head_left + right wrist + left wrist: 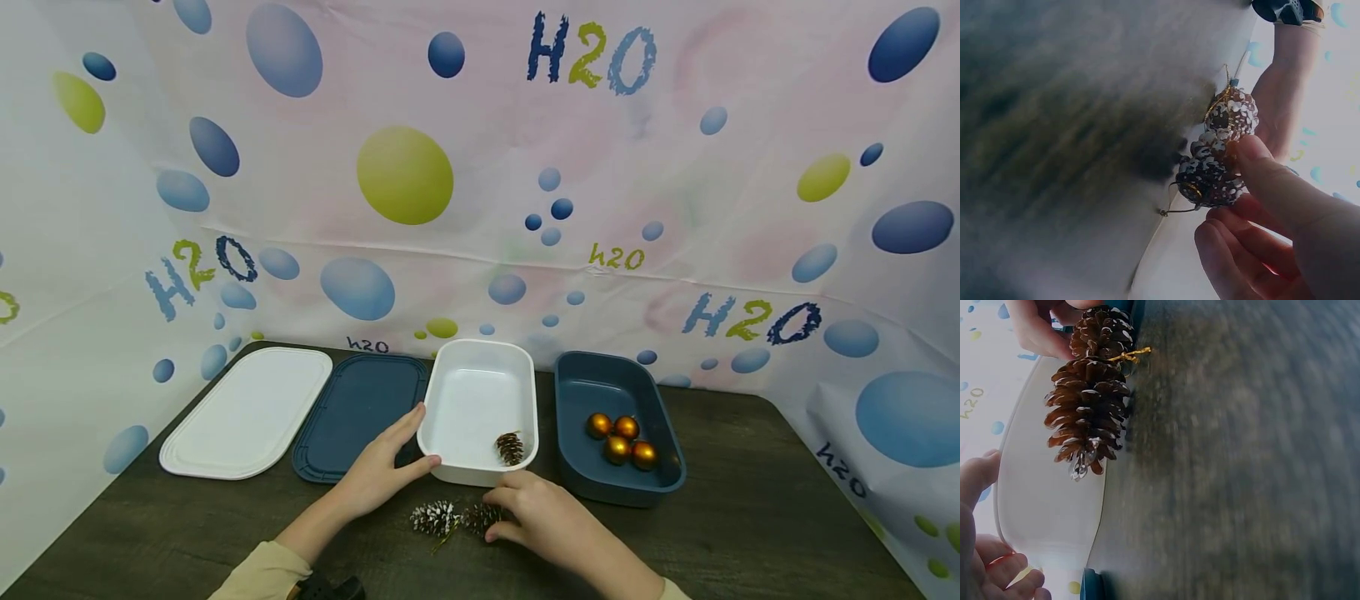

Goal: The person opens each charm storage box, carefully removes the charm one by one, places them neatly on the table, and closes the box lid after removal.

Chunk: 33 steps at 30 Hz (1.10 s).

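My left hand [378,475] rests against the left side of a white box [478,392], its thumb touching the front left corner and its fingers extended along the wall. Just in front of that box, two pine cones with white-tipped scales lie on the table. The left cone [435,518] has a gold cord and lies untouched. My right hand [536,512] pinches the right cone [1210,181] between thumb and fingers, partly covering it in the head view. Inside the white box, a brown pine cone [510,448] sits in the front right corner.
Right of the white box stands a dark blue box [600,383] with several orange-gold baubles [617,449] inside. To the left lie a dark blue lid [360,408] and a white lid [247,408]. A patterned sheet [480,208] hangs behind the dark table [750,500].
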### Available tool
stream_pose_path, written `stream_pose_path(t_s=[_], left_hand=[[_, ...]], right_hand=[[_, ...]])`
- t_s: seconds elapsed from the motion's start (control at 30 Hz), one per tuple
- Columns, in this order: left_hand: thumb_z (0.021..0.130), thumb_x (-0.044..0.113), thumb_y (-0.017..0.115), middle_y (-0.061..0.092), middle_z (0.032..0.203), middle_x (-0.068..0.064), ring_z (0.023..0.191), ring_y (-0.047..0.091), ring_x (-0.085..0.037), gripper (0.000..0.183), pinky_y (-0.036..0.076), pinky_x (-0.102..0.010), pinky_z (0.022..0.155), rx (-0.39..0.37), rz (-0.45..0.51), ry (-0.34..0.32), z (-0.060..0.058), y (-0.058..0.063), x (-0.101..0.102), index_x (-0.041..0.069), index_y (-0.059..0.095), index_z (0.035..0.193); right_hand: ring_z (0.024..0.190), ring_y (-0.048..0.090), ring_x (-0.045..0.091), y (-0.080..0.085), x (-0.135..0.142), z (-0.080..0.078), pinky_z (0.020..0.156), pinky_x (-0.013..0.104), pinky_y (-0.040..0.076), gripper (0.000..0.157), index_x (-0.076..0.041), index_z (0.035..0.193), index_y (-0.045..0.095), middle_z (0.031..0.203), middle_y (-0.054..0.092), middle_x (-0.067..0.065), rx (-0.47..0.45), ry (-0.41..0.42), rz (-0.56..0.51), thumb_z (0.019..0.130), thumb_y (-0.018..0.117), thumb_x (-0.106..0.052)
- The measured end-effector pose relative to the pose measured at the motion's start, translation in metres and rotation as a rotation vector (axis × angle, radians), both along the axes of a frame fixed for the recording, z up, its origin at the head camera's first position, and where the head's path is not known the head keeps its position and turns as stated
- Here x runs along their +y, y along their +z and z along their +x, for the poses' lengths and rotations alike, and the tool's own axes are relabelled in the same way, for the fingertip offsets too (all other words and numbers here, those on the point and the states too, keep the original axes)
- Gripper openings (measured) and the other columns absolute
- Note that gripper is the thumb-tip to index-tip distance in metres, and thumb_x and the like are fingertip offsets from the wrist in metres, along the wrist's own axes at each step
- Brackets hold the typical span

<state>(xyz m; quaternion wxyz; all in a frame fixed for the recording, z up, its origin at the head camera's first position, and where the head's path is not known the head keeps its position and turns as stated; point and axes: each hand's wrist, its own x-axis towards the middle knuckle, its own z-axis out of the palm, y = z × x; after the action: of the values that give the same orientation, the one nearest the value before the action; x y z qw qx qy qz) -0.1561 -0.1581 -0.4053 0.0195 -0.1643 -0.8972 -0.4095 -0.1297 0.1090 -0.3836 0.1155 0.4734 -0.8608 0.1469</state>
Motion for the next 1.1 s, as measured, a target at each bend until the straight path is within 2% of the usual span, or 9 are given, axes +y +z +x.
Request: stream_pose_path(t_s=[0.17, 0.3, 0.43, 0.6, 0.8, 1.1], left_hand=[[0.088, 0.049, 0.063, 0.022, 0.155, -0.013, 0.140, 0.021, -0.036, 0.085, 0.026, -0.061, 0.105, 0.004, -0.005, 0.003, 0.000, 0.000, 0.000, 0.011, 0.023, 0.152], [0.089, 0.048, 0.063, 0.023, 0.155, -0.014, 0.140, 0.021, -0.037, 0.084, 0.026, -0.061, 0.104, 0.015, -0.004, -0.005, 0.000, 0.000, 0.001, 0.009, 0.023, 0.152], [0.089, 0.047, 0.063, 0.023, 0.155, -0.015, 0.140, 0.021, -0.037, 0.083, 0.027, -0.061, 0.104, 0.022, -0.005, -0.009, 0.000, 0.000, 0.001, 0.009, 0.023, 0.152], [0.089, 0.047, 0.063, 0.022, 0.155, -0.014, 0.140, 0.021, -0.036, 0.083, 0.026, -0.061, 0.104, 0.015, -0.006, -0.006, 0.001, -0.001, 0.001, 0.009, 0.023, 0.152], [0.089, 0.047, 0.064, 0.023, 0.155, -0.014, 0.140, 0.021, -0.036, 0.083, 0.026, -0.060, 0.105, 0.016, -0.005, -0.006, 0.000, -0.001, 0.001, 0.008, 0.024, 0.151], [0.089, 0.048, 0.063, 0.022, 0.155, -0.014, 0.140, 0.021, -0.036, 0.083, 0.026, -0.061, 0.105, 0.007, -0.004, -0.008, 0.000, -0.002, 0.001, 0.009, 0.023, 0.151]], right_hand=[[0.085, 0.059, 0.005, 0.003, 0.001, 0.001, 0.073, 0.017, 0.048, 0.029, -0.010, 0.097, 0.072, 0.092, 0.061, -0.006, 0.020, 0.009, -0.042, 0.078, 0.079, -0.031], [0.082, 0.059, 0.004, 0.010, 0.002, -0.001, 0.071, 0.013, 0.047, 0.025, -0.009, 0.096, 0.072, 0.092, 0.062, -0.005, -0.014, 0.044, -0.102, 0.079, 0.079, -0.027], [0.079, 0.061, 0.007, 0.018, 0.005, -0.008, 0.069, 0.010, 0.046, 0.023, -0.007, 0.098, 0.072, 0.094, 0.063, -0.001, -0.097, 0.080, -0.191, 0.081, 0.077, -0.020], [0.082, 0.063, 0.009, 0.030, 0.010, -0.023, 0.070, 0.017, 0.051, 0.024, -0.005, 0.105, 0.070, 0.097, 0.064, 0.003, -0.213, 0.041, -0.246, 0.084, 0.073, -0.016], [0.084, 0.061, 0.018, 0.036, 0.013, -0.046, 0.072, 0.030, 0.053, 0.029, -0.005, 0.110, 0.070, 0.098, 0.065, 0.004, -0.241, -0.016, -0.225, 0.086, 0.072, -0.021], [0.093, 0.062, 0.022, 0.035, 0.011, -0.077, 0.080, 0.033, 0.053, 0.034, -0.002, 0.115, 0.067, 0.106, 0.065, 0.011, -0.342, -0.071, -0.137, 0.085, 0.072, -0.017]])
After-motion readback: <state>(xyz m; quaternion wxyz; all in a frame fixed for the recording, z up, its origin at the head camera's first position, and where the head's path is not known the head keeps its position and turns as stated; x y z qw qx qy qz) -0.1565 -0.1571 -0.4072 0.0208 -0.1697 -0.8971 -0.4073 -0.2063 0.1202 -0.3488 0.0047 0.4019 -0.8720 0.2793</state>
